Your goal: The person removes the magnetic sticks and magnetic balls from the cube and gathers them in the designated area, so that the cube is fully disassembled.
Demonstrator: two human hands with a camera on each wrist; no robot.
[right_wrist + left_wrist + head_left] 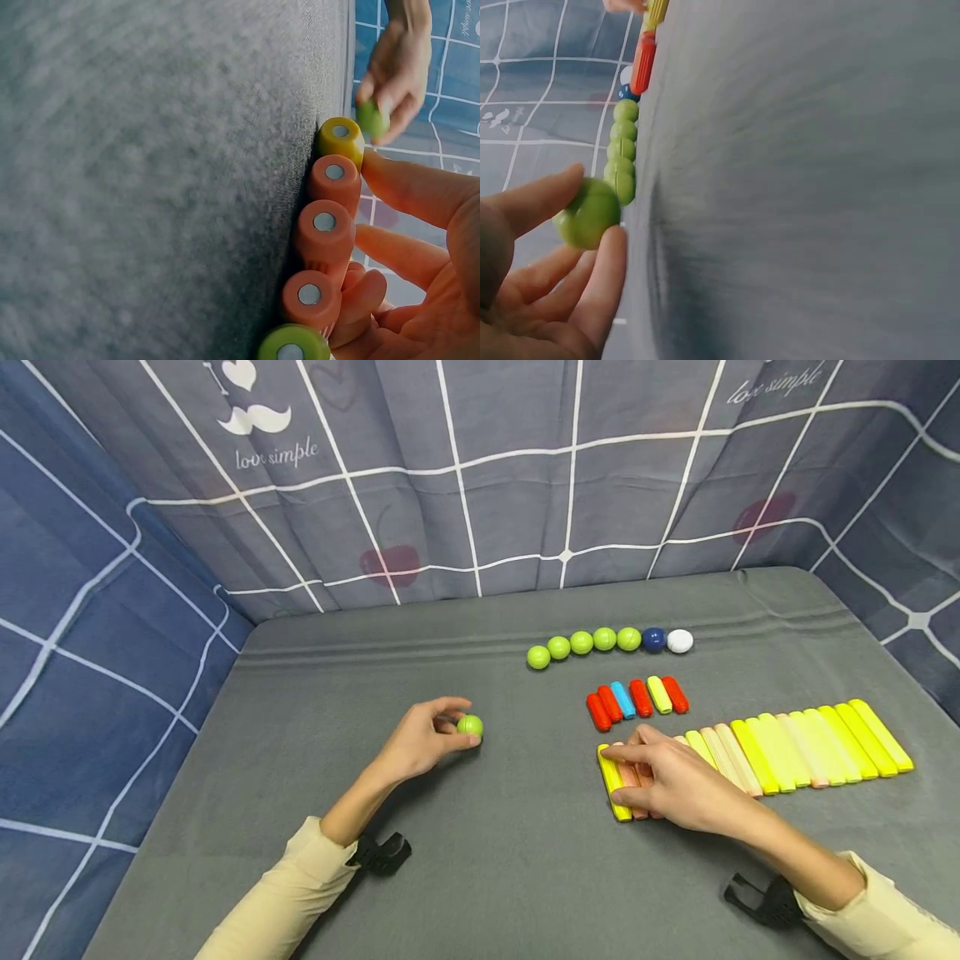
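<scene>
My left hand [420,739] pinches a green ball [470,726] between thumb and fingertips, over the left-centre of the grey cloth. In the left wrist view, that ball [590,214] shows large at the fingertips. Over the left end of a row of magnetic sticks is my right hand [667,777], its thumb and fingers spread. Its fingertips touch the yellow magnetic stick [615,785] at the row's end. Salmon magnetic sticks [324,221] with round metal ends lie next to it, partly under the hand in the head view.
The row continues right with several yellow and pale sticks [825,743]. Behind it lie short red, blue and yellow sticks [640,697]. Farther back stand several green balls [581,642], a dark blue ball [654,639] and a white ball [680,641]. A checked curtain [510,510] surrounds the table.
</scene>
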